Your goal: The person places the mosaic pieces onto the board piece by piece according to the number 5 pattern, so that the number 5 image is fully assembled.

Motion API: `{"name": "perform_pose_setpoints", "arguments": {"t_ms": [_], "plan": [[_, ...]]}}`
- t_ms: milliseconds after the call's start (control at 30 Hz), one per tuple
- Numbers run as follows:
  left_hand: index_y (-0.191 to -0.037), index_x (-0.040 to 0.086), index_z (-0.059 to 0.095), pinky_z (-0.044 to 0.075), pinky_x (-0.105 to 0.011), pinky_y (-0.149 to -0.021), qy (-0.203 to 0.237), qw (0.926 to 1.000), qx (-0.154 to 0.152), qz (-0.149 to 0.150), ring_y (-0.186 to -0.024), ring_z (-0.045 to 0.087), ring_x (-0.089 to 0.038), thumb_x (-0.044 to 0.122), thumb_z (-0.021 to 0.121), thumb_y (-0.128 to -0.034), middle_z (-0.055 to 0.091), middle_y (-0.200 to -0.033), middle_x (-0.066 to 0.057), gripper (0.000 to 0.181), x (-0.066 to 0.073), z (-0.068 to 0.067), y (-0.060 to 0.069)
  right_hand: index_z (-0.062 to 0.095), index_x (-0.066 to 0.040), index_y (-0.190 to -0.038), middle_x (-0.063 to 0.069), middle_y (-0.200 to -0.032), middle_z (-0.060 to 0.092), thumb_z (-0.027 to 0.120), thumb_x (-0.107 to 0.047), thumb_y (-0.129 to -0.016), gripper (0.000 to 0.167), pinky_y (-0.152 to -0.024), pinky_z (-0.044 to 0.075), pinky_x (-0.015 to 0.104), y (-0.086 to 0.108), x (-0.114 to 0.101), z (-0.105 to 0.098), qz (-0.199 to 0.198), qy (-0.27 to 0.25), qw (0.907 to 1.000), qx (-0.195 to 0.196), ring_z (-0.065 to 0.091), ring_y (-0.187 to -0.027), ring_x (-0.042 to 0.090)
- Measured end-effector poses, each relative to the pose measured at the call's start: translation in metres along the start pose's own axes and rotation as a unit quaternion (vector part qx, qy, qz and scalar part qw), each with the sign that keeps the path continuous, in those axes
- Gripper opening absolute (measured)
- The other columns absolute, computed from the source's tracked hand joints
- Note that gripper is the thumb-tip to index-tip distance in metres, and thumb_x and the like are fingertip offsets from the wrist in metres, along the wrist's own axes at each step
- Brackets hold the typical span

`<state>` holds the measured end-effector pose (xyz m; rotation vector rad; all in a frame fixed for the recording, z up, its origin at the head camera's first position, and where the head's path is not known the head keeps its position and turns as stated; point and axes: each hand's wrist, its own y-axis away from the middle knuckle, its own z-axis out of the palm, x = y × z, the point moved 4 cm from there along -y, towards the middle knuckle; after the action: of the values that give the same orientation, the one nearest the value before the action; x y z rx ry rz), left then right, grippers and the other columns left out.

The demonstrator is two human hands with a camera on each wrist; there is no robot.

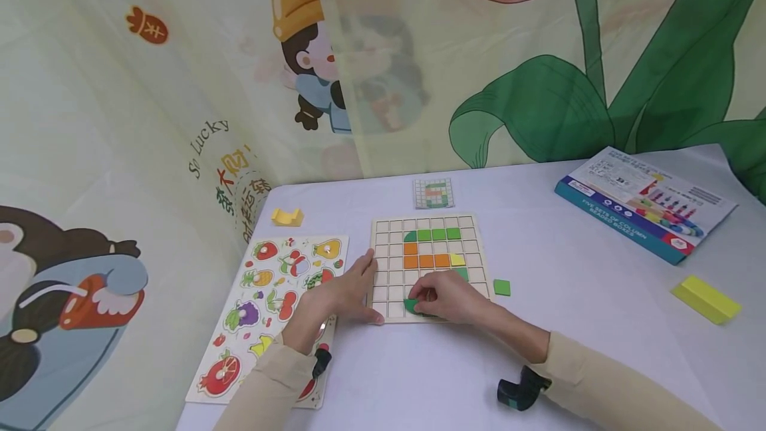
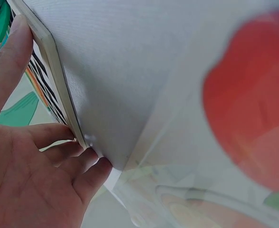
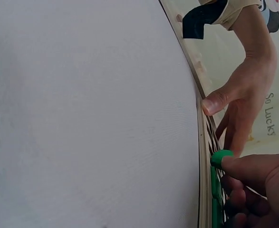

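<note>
A white square grid board lies on the table with green, orange and yellow tiles on its squares. My right hand pinches a green rounded piece over the board's near-left part; in the right wrist view the same green piece sits at the thumb tip, at the board's edge. Other tiles under this hand are partly hidden. My left hand rests along the board's left side, thumb at the near corner. Its extended fingers touch the board's edge in the left wrist view.
A loose green tile lies right of the board. Behind it is a small pattern card. A fruit-picture board lies on the left, near a yellow notched block. A box and a yellow block are at right.
</note>
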<state>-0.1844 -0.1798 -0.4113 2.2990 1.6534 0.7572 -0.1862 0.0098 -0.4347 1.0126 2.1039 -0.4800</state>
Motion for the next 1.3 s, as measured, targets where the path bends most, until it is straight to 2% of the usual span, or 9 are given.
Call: {"name": "perform_pose_setpoints", "arguments": {"t_ms": [400,600,733,833,933,1133,1300], "plan": [[-0.154,0.001,0.016,0.030,-0.040,-0.118,-0.006,1.0000,-0.001,0.001,-0.152,0.012,-0.026,0.044,0.079,-0.0770,0.003,-0.165,-0.011,0.109,0.001,0.001,-0.003,0.076,-0.015,-0.087,-0.012,-0.069,0.053,0.078,-0.015,-0.080,0.008,-0.059,0.041,0.018,0.005,0.000,-0.001,-0.009,0.053,0.9983,0.024,0.045,-0.064,0.002],[-0.154,0.001,0.016,0.032,-0.040,-0.117,-0.006,1.0000,0.000,0.003,-0.151,0.013,-0.027,0.044,0.079,-0.0771,0.004,-0.165,-0.011,0.108,0.002,0.002,-0.003,0.075,-0.015,-0.087,-0.012,-0.070,0.053,0.078,-0.014,-0.080,0.008,-0.059,0.041,0.017,0.006,0.000,0.001,-0.014,0.065,0.9973,0.030,0.046,-0.064,0.002],[-0.155,0.002,0.015,0.031,-0.041,-0.117,-0.004,1.0000,-0.003,0.000,-0.152,0.011,-0.026,0.043,0.079,-0.0775,0.002,-0.165,-0.010,0.108,0.002,0.004,-0.004,0.074,-0.014,-0.092,-0.012,-0.069,0.052,0.076,-0.015,-0.081,0.011,-0.059,0.040,0.018,0.008,0.002,-0.003,-0.007,0.065,0.9973,0.035,0.046,-0.065,0.004],[-0.155,0.002,0.014,0.030,-0.040,-0.118,-0.005,1.0000,-0.005,-0.002,-0.152,0.010,-0.026,0.044,0.079,-0.0777,0.001,-0.165,-0.010,0.109,0.001,0.005,-0.004,0.074,-0.013,-0.097,-0.010,-0.069,0.052,0.074,-0.015,-0.084,0.013,-0.058,0.039,0.019,0.012,0.007,-0.014,0.007,0.058,0.9973,0.044,0.046,-0.065,0.006],[-0.155,0.002,0.014,0.030,-0.040,-0.118,-0.008,1.0000,-0.003,-0.001,-0.152,0.010,-0.026,0.043,0.079,-0.0775,0.002,-0.165,-0.010,0.109,0.001,0.006,-0.004,0.073,-0.013,-0.101,-0.008,-0.072,0.052,0.073,-0.016,-0.085,0.016,-0.057,0.038,0.019,0.022,0.019,-0.033,0.033,0.058,0.9963,0.054,0.046,-0.067,0.008],[-0.155,0.003,0.014,0.028,-0.041,-0.119,-0.002,1.0000,-0.006,-0.007,-0.152,0.008,-0.025,0.042,0.079,-0.0779,0.001,-0.165,-0.009,0.108,0.002,0.004,-0.002,0.072,-0.010,-0.108,-0.003,-0.080,0.056,0.074,-0.018,-0.084,0.025,-0.055,0.038,0.020,0.054,0.059,-0.080,0.094,0.071,0.9899,0.079,0.048,-0.071,0.013],[-0.155,0.003,0.014,0.027,-0.041,-0.119,0.005,0.9999,-0.007,-0.011,-0.152,0.007,-0.025,0.042,0.079,-0.0776,0.000,-0.165,-0.009,0.109,0.000,0.001,-0.001,0.071,-0.011,-0.110,-0.003,-0.083,0.056,0.078,-0.024,-0.081,0.033,-0.056,0.037,0.020,0.080,0.084,-0.096,0.119,0.085,0.9858,0.082,0.047,-0.075,0.012]]}}
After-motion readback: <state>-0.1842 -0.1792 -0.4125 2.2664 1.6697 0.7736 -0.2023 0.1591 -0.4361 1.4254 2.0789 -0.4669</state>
